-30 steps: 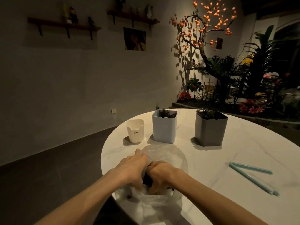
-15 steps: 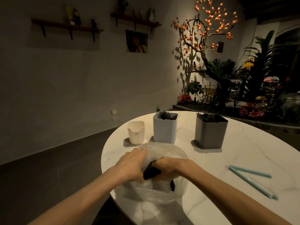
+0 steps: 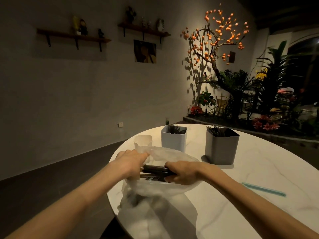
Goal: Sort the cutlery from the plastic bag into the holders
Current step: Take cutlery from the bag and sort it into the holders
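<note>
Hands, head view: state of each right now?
Left hand: fingers curled, gripping the plastic bag at its rim.
Right hand: closed around a bundle of dark cutlery over the bag's mouth.

The bundle of dark cutlery (image 3: 156, 170) between the left hand (image 3: 130, 163) and right hand (image 3: 183, 172) is partly covered by both. Below them, the plastic bag (image 3: 155, 202) is motion-blurred, its contents unreadable.

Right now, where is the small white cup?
In the head view the small white cup stands on the round table, left of the light grey holder and just behind the plastic bag.
</note>
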The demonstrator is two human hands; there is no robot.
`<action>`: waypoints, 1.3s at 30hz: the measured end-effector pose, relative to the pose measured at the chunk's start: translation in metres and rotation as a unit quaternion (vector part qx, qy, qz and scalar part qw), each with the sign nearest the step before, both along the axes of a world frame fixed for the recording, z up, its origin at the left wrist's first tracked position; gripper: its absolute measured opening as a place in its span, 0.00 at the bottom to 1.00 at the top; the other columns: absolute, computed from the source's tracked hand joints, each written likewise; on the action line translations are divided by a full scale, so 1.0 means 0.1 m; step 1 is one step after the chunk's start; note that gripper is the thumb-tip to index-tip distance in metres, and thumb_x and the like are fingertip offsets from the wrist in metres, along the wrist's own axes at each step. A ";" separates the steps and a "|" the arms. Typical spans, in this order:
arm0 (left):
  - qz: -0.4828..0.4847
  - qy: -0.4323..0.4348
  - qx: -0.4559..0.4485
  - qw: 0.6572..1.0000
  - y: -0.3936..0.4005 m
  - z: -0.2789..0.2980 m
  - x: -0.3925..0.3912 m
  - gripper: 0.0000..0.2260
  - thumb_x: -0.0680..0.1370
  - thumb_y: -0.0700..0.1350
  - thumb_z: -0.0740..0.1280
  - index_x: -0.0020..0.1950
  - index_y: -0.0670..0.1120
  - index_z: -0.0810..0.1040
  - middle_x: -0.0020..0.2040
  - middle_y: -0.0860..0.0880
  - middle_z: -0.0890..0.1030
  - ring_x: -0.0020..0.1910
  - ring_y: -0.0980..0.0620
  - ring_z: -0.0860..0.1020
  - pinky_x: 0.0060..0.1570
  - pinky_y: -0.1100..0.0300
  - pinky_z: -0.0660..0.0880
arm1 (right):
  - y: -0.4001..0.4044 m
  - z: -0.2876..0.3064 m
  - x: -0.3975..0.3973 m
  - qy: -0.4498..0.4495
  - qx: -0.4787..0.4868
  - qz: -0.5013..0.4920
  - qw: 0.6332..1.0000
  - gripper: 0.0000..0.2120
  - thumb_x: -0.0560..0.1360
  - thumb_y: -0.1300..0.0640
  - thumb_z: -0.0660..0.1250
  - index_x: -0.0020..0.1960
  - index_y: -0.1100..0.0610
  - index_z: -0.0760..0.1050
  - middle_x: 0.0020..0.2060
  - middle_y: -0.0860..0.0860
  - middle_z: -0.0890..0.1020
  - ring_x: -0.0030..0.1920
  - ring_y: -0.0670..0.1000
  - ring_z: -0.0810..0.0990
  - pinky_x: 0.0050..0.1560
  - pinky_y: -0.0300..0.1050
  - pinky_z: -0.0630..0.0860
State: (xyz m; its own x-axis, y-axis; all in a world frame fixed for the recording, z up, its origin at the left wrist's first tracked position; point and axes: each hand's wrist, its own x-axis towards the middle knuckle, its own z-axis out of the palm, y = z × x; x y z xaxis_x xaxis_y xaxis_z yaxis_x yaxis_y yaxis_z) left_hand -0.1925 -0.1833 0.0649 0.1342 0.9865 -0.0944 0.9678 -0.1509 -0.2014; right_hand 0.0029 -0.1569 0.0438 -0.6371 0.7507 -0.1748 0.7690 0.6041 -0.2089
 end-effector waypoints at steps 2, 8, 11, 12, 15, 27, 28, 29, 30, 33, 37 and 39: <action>-0.002 -0.032 0.022 0.999 0.06 0.06 -0.07 0.36 0.73 0.43 0.74 0.77 0.55 0.61 0.62 0.48 0.77 0.59 0.47 0.75 0.51 0.55 0.71 | 0.02 0.06 0.09 0.035 -0.013 0.001 0.999 0.08 0.83 0.54 0.61 0.60 0.55 0.71 0.52 0.52 0.77 0.48 0.51 0.74 0.48 0.44 0.70; 0.000 -0.145 0.088 0.986 0.26 0.14 -0.20 0.38 0.71 0.45 0.76 0.76 0.61 0.63 0.66 0.53 0.77 0.63 0.47 0.74 0.54 0.53 0.73 | 0.02 0.17 0.26 0.107 -0.012 -0.008 0.994 0.11 0.83 0.54 0.61 0.64 0.57 0.71 0.51 0.52 0.75 0.46 0.47 0.72 0.55 0.49 0.74; 0.005 -0.208 0.122 0.970 0.35 0.19 -0.21 0.34 0.69 0.46 0.78 0.71 0.63 0.70 0.62 0.54 0.78 0.62 0.47 0.76 0.59 0.46 0.77 | 0.01 0.23 0.29 0.155 -0.022 -0.015 0.988 0.12 0.83 0.55 0.62 0.66 0.57 0.71 0.55 0.55 0.76 0.52 0.53 0.74 0.60 0.52 0.75; 0.012 -0.252 0.122 0.960 0.39 0.21 -0.23 0.31 0.68 0.47 0.79 0.68 0.62 0.73 0.59 0.53 0.80 0.60 0.47 0.77 0.58 0.44 0.78 | 0.00 0.25 0.31 0.186 -0.033 -0.014 0.982 0.13 0.83 0.55 0.62 0.66 0.56 0.70 0.54 0.54 0.76 0.52 0.52 0.74 0.58 0.50 0.76; 0.038 -0.452 0.066 0.889 0.50 0.23 -0.30 0.20 0.70 0.45 0.79 0.60 0.55 0.81 0.52 0.48 0.83 0.49 0.49 0.81 0.43 0.51 0.82 | -0.03 0.33 0.38 0.311 -0.103 -0.016 0.945 0.11 0.83 0.54 0.63 0.65 0.50 0.70 0.46 0.49 0.75 0.45 0.45 0.73 0.45 0.36 0.75; -0.131 -0.519 -0.262 0.803 0.36 -0.05 0.59 0.17 0.76 0.46 0.75 0.64 0.50 0.82 0.60 0.52 0.84 0.58 0.52 0.82 0.57 0.55 0.80 | 0.17 0.41 0.64 0.704 -0.419 -0.125 0.560 0.08 0.82 0.55 0.64 0.48 0.60 0.74 0.38 0.52 0.75 0.39 0.49 0.77 0.51 0.47 0.76; -0.141 -0.498 -0.285 0.807 0.37 -0.06 0.67 0.16 0.76 0.46 0.75 0.64 0.49 0.82 0.61 0.53 0.84 0.58 0.54 0.82 0.55 0.58 0.79 | 0.17 0.35 0.71 0.705 -0.429 -0.142 0.546 0.08 0.81 0.55 0.65 0.48 0.60 0.75 0.38 0.52 0.75 0.39 0.49 0.77 0.51 0.47 0.77; -0.149 -0.489 -0.300 0.806 0.41 -0.07 0.72 0.15 0.77 0.45 0.74 0.63 0.48 0.83 0.61 0.52 0.84 0.57 0.54 0.82 0.53 0.60 0.78 | 0.16 0.28 0.77 0.702 -0.436 -0.161 0.540 0.07 0.81 0.56 0.65 0.48 0.60 0.75 0.37 0.52 0.75 0.38 0.49 0.77 0.49 0.47 0.77; -0.149 -0.496 -0.306 0.799 0.47 -0.10 0.78 0.13 0.77 0.43 0.74 0.61 0.46 0.84 0.60 0.49 0.84 0.55 0.53 0.82 0.51 0.60 0.78 | 0.15 0.20 0.86 0.697 -0.443 -0.178 0.535 0.07 0.81 0.57 0.66 0.48 0.60 0.76 0.37 0.52 0.76 0.38 0.50 0.78 0.49 0.47 0.78; -0.073 -0.621 -0.230 0.746 0.71 -0.26 0.97 0.07 0.76 0.39 0.74 0.53 0.43 0.86 0.54 0.41 0.85 0.46 0.48 0.84 0.42 0.59 0.79 | 0.14 -0.09 1.12 0.679 -0.467 -0.212 0.526 0.05 0.80 0.58 0.67 0.51 0.60 0.74 0.38 0.53 0.76 0.38 0.50 0.77 0.48 0.47 0.78; -0.036 -0.743 0.026 0.668 0.94 -0.65 1.41 0.20 0.75 0.30 0.69 0.61 0.50 0.78 0.62 0.44 0.78 0.61 0.44 0.78 0.51 0.54 0.79 | 0.19 -0.51 1.35 0.579 -0.348 -0.307 0.671 0.09 0.81 0.57 0.67 0.56 0.61 0.72 0.39 0.53 0.78 0.37 0.49 0.78 0.45 0.46 0.79; -0.146 -0.624 0.155 0.752 0.96 -0.82 1.54 0.35 0.70 0.33 0.72 0.72 0.56 0.67 0.71 0.53 0.66 0.71 0.51 0.66 0.66 0.53 0.69 | 0.24 -0.60 1.42 0.438 -0.229 -0.344 0.799 0.10 0.82 0.53 0.65 0.59 0.58 0.72 0.41 0.53 0.78 0.40 0.48 0.78 0.45 0.44 0.80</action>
State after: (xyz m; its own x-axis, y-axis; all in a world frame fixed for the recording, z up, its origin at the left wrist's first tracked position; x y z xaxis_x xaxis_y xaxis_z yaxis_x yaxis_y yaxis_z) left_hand -0.0388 -0.0874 -0.0168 0.1426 0.8462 0.5135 0.3672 -0.5270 0.7665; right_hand 0.1450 -0.1326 -0.0161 -0.1306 0.9607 -0.2449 0.3241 -0.1920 -0.9263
